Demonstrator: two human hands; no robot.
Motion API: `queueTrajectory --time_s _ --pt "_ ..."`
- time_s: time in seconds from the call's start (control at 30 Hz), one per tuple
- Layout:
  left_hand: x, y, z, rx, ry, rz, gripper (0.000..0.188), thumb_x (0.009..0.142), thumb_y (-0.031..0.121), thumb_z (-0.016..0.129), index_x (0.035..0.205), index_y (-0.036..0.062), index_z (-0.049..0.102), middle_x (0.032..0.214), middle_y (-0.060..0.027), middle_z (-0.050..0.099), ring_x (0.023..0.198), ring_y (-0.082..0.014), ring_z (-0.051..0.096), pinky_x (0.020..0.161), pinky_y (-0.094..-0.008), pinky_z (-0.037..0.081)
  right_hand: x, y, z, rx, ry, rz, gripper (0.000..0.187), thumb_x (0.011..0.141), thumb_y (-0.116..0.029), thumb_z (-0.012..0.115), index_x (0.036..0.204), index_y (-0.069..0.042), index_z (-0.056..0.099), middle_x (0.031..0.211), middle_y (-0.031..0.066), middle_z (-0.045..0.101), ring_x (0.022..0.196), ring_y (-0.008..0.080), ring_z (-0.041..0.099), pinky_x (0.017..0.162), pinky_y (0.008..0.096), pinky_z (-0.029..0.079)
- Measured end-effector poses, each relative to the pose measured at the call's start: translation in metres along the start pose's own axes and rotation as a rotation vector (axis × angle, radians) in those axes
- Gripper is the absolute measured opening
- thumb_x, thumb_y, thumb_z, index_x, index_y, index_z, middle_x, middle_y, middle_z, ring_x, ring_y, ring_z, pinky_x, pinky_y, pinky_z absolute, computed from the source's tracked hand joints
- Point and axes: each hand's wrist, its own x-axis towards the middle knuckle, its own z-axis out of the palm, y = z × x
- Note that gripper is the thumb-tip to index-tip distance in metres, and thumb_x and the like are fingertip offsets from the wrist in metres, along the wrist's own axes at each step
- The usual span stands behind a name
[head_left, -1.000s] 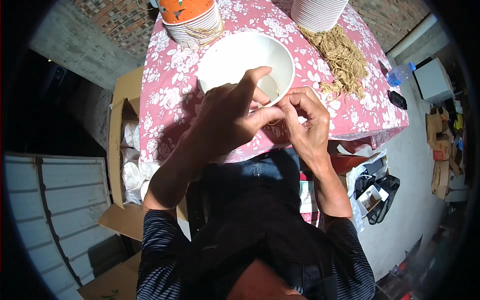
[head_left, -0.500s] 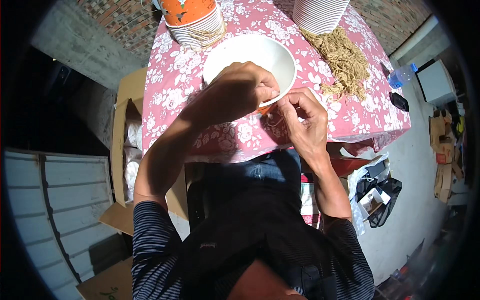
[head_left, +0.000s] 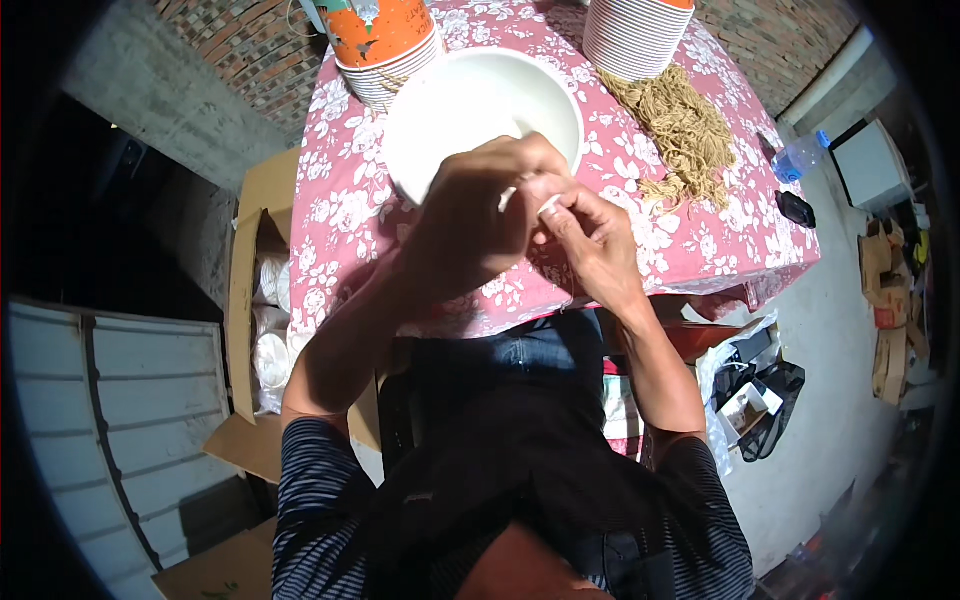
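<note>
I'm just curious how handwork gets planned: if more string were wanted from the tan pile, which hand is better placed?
Probably the right hand: it is nearer the tan string pile, while the left hand is farther across, overlapping the white tub in view.

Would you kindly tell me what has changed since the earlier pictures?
The white bucket has shifted slightly farther away; the right hand has moved slightly left, close beside the left hand. Blur hides any grip change. The twine pile stayed put.
</note>
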Motion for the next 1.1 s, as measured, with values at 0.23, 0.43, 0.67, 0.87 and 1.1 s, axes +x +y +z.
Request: queueTrajectory --time_s 0.23,0.43,0.67,0.87,1.1 --pt "0.003 -0.005 0.011 0.097 -0.147 -0.214 0.005 0.1 0.005 0.061 0.099 0.0015 0.064 0.078 -0.0131 0.064 0.069 -0.0255 0.066 0.066 -0.0362 0.051 -0.008 0.002 0.004 -0.161 -0.093 0.02 0.014 0.104 -0.008 0.064 0.097 0.002 0.07 0.074 0.0008 0.065 0.068 0.0071 0.057 0.059 0.0276 0.047" --pt "-0.001 -0.036 -0.002 -0.273 -0.317 -0.566 0.019 0.099 0.014 0.069 0.108 -0.0001 0.061 0.076 -0.0091 0.07 0.069 -0.0131 0.065 0.062 -0.0318 0.05 -0.006 -0.066 -0.033 -0.5 -0.276 -0.155 0.015 0.1 -0.009 0.067 0.095 0.005 0.067 0.078 0.0126 0.067 0.067 0.0209 0.064 0.064 0.0349 0.051" --pt "0.014 -0.034 -0.009 -0.352 -0.345 -0.645 0.017 0.098 0.016 0.071 0.1 -0.0005 0.069 0.075 -0.0046 0.067 0.067 -0.0087 0.058 0.059 -0.0262 0.043 0.01 -0.095 -0.034 -0.806 -0.172 -0.402 0.012 0.094 -0.007 0.073 0.093 0.004 0.067 0.087 0.014 0.067 0.074 0.0283 0.067 0.069 0.0376 0.053" --pt "0.014 -0.016 -0.015 -0.347 -0.169 -0.602 0.017 0.1 0.016 0.069 0.103 -0.0008 0.068 0.075 -0.0027 0.064 0.067 -0.0074 0.055 0.059 -0.0247 0.043 0.013 -0.103 -0.02 -0.879 -0.128 -0.576 0.006 0.095 0.0 0.07 0.094 0.003 0.064 0.096 0.0131 0.068 0.074 0.021 0.069 0.065 0.0325 0.054" --pt "0.02 -0.019 -0.019 -0.485 -0.346 -0.687 0.027 0.099 0.024 0.075 0.099 -0.002 0.072 0.076 -0.0036 0.066 0.067 -0.0084 0.058 0.06 -0.0244 0.046 0.029 -0.079 -0.029 -0.622 -0.102 -0.413 0.011 0.099 -0.008 0.07 0.095 0.002 0.066 0.077 0.0108 0.067 0.062 0.0198 0.061 0.059 0.0345 0.049"
